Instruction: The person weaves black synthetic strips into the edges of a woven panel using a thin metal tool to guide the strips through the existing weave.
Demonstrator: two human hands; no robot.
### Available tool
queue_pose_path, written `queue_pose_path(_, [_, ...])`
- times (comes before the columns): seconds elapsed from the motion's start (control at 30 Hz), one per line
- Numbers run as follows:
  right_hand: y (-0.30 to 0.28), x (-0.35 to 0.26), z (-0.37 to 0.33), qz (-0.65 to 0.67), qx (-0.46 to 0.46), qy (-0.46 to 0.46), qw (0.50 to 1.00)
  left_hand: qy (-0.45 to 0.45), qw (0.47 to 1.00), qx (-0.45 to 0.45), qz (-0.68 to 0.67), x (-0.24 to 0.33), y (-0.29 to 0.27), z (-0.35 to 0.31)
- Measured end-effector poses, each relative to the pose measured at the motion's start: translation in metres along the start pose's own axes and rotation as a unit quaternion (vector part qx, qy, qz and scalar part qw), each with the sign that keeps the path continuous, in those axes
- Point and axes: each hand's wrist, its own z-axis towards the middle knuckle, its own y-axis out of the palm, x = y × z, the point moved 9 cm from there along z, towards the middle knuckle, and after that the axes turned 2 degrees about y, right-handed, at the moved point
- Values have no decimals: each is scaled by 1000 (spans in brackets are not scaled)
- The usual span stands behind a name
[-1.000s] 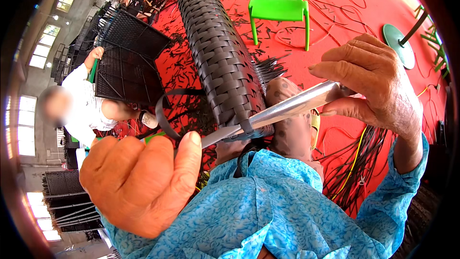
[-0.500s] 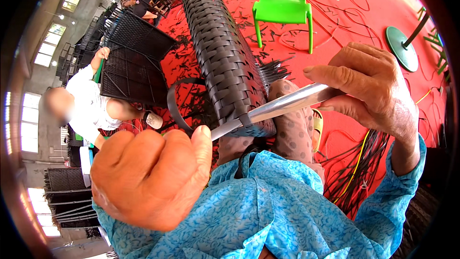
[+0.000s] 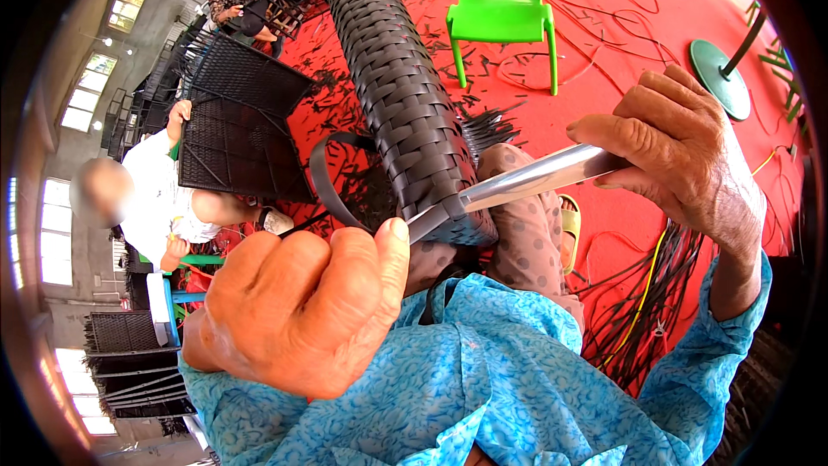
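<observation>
In front of me a long beam woven from flat black plastic strips (image 3: 397,78) runs away from my knees. My right hand (image 3: 668,151) grips a tapered, shiny metal tool (image 3: 539,177), its narrow end at a strand on the beam's near corner. My left hand (image 3: 306,306) is closed, thumb on top, just left of that corner. A dark flat strip end (image 3: 424,223) shows between its thumb and the weave. Beside the beam a loose black strip (image 3: 321,177) curves in a loop toward that hand.
A green plastic chair (image 3: 498,4) stands on the red floor (image 3: 595,60), among black scraps and cords. At left, a person in white (image 3: 151,173) sits by a black woven panel (image 3: 241,134); another person (image 3: 233,4) works farther back. Long dark strips (image 3: 642,319) lie at right.
The metal tool has been drawn back to the right, so its tip no longer reaches my left thumb. My left hand has moved slightly right and up, closer to the beam's corner.
</observation>
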Motion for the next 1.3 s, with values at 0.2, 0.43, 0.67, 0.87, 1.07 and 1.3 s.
queue_pose_path(0.2, [-12,25,-18,-132,-29,35,990,-17,1000,16,8,-1,8,-2])
queue_pose_path(0.43, [38,104,-144,383,110,412,819,-46,996,-1,-77,-5,17,16])
queue_pose_path(0.67, [115,-17,-18,725,-17,334,602,-75,991,-1,-110,-10,26,18])
queue_pose_path(0.87, [116,-9,-25,702,21,419,576,-135,980,18,-144,-18,24,12])
queue_pose_path(1.07, [101,80,-157,697,330,438,461,-258,964,42,55,-41,-1,-39])
queue_pose_path(1.3, [117,164,-467,553,468,591,354,-277,927,19,251,-87,-30,-69])
